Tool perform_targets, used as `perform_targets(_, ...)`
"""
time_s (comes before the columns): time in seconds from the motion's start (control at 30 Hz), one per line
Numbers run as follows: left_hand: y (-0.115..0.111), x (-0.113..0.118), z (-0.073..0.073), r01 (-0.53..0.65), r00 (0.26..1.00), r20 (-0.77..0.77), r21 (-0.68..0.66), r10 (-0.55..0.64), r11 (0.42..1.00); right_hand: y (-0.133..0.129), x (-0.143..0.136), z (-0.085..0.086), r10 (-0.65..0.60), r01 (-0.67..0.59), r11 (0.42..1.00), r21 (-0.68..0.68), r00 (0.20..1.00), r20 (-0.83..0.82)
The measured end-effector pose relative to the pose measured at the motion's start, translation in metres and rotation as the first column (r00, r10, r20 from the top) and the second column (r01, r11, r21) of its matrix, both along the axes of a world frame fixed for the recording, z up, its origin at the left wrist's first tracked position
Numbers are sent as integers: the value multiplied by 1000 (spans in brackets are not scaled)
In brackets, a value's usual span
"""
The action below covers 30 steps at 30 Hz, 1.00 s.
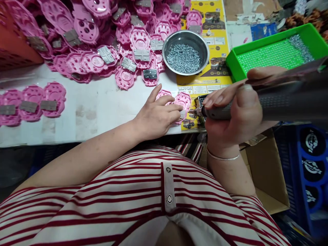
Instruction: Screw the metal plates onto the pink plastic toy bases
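My left hand (161, 116) lies over two pink plastic shells, its fingertips pressing the right-hand pink plastic shell (183, 99) against the table. The other pink shell (164, 93) is mostly hidden under the fingers. A grey metal plate sits on the right-hand shell, partly covered. My right hand (238, 114) is wrapped round a dark electric screwdriver (284, 97), held nearly level. Its bit points left, with the tip at the right edge of that shell; whether it touches a screw is too small to tell.
A steel bowl (206, 56) of small screws stands beyond my hands. Pink shells with metal plates (139, 42) are heaped at the back left, and several lie in a row (32, 102) at left. A green tray (266, 56) and cardboard box (269, 171) are at right.
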<state>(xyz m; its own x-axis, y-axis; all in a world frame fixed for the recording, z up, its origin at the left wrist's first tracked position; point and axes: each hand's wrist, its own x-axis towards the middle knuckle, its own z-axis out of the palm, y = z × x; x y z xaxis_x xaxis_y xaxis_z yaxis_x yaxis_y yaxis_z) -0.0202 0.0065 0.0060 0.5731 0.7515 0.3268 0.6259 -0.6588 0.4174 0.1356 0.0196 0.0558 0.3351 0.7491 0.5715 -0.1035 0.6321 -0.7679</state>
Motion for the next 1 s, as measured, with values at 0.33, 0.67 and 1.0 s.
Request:
perform_targets(0.33, 4, -2, 10, 26, 998, 57, -52, -23, 998, 2, 1, 5, -14, 15, 999, -40, 1000, 5)
perform_targets(0.67, 4, -1, 5, -116, 986, 114, -24, 118, 993, 4, 1, -1, 51, -51, 999, 3, 999, -15)
perform_targets(1.0, 3, 0, 1, -58, 995, 78, -9, 58, 998, -1, 2, -1, 35, -35, 999, -18, 998, -42)
